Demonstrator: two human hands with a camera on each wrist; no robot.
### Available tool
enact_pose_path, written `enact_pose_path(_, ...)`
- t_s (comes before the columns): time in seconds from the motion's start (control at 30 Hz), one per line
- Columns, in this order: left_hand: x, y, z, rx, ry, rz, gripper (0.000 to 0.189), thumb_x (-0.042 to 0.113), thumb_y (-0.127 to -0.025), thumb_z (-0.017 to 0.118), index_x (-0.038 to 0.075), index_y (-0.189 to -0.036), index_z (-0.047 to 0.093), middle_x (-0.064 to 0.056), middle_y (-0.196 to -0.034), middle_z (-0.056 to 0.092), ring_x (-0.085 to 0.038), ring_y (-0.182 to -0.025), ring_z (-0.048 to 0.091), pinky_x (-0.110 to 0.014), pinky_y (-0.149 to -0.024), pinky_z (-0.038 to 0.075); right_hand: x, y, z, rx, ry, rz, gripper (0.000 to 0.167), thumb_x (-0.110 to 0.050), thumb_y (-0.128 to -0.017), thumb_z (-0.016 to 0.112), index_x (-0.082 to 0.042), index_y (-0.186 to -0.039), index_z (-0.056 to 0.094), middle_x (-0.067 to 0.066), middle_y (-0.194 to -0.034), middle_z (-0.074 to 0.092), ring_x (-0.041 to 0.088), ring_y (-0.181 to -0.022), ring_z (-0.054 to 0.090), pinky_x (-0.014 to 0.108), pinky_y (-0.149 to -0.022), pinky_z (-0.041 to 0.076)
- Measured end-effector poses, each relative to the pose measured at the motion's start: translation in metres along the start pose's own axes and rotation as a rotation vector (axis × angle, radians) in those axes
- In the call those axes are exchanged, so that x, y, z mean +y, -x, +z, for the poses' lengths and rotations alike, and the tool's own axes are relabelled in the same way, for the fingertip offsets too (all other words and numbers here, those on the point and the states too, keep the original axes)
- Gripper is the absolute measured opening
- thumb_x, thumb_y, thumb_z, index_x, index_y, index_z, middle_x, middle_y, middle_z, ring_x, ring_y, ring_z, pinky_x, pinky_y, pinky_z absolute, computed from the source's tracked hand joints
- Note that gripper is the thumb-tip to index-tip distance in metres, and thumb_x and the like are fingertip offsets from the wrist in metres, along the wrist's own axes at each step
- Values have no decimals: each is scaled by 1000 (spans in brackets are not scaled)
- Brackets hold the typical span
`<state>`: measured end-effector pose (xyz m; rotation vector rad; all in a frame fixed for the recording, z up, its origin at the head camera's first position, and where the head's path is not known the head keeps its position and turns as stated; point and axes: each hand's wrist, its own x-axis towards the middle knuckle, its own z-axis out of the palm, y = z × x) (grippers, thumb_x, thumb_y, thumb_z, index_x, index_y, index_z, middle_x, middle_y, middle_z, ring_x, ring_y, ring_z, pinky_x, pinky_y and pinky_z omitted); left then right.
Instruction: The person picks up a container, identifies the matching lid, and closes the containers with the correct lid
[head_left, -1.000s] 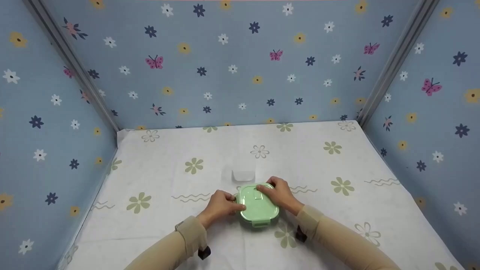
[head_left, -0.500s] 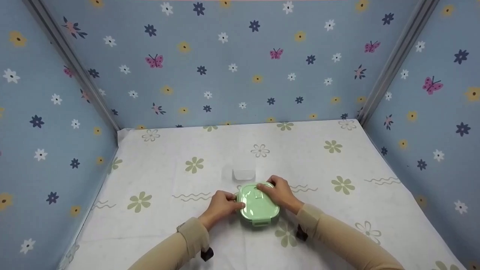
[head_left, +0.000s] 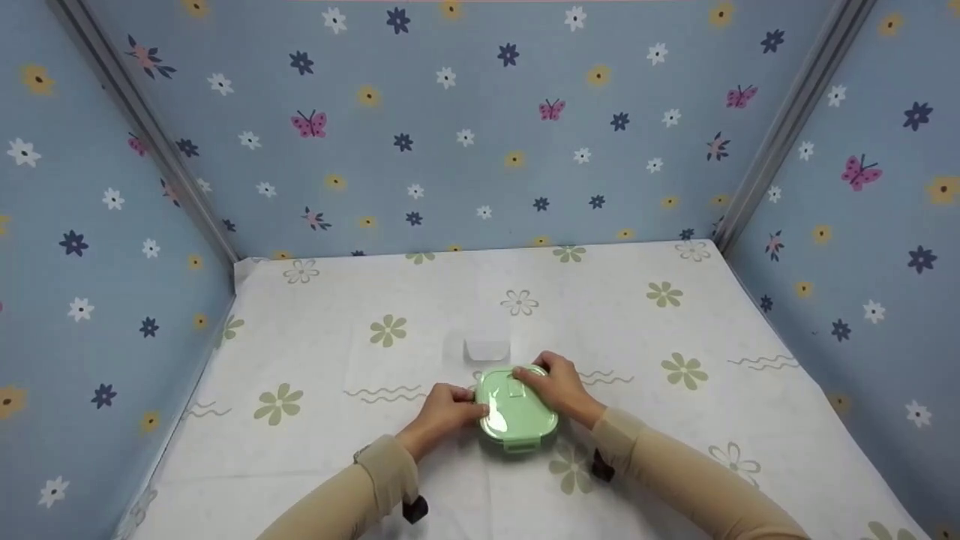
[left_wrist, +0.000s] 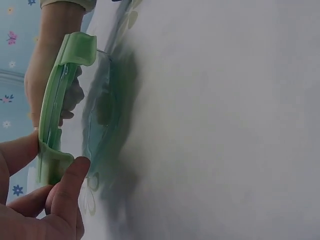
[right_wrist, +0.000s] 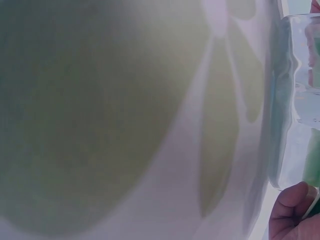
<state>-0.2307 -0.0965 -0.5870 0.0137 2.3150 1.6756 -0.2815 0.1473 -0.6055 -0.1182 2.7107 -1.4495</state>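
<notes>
A clear-walled food container (right_wrist: 290,150) with a green snap-on lid (head_left: 517,416) sits between both hands, near the middle of the table. My left hand (head_left: 444,412) pinches its left side latch (left_wrist: 54,167), thumb on the lid's edge and a finger at the flap's lower edge. The right hand (head_left: 559,388) grips the far right corner, its thumb lying on the lid. Another latch (head_left: 522,445) on the near side stands out from the wall, as the left wrist view shows. Only some right fingers (right_wrist: 290,202) show in the right wrist view.
Just behind the container stands a small translucent white object (head_left: 487,350). A white cloth (head_left: 420,292) with green flowers covers the table. Blue flowered panels (head_left: 465,112) enclose the back and sides, with grey metal posts (head_left: 150,142) at the corners.
My left hand and forearm have shifted very slightly to the right, fingers still at the side latch. The container and the right hand stay in place.
</notes>
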Motion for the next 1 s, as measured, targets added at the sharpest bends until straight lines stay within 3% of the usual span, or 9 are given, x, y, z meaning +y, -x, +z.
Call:
enact_pose_path(0.13,-1,-3,0,5,20,0,27,13,-86,86,-6,-102,78,-1,-85,71,-11,-78,64,-21,-71,55,0,-3,1,5,-2,-9,32,-39,-96,81,-11,-89,66,0,-83,62,15,-79,55,30,-73,46)
enact_pose_path(0.4,-3,-2,-1,-18,64,-59,36,14,-86,89,-7,-110,73,-9,-100,74,-14,-86,69,-25,-77,61,2,-3,-1,-26,1,-27,29,-34,-95,83,-9,-89,71,-1,-83,66,13,-78,57,29,-72,48)
enact_pose_path(0.77,11,-5,-4,-44,-80,-78,38,24,-82,93,1,-102,70,-6,-95,69,-17,-85,65,-26,-73,56,-2,-4,-14,-99,3,-55,28,-33,-97,81,-6,-93,74,-1,-82,65,13,-78,55,27,-70,46)
enact_pose_path(1.0,19,-12,-7,-44,-206,-6,49,29,-81,92,0,-111,67,-9,-104,69,-19,-86,64,-30,-75,57,-9,-9,-22,-115,80,-74,28,-33,-94,83,-6,-95,77,0,-84,66,14,-78,56,28,-70,47)
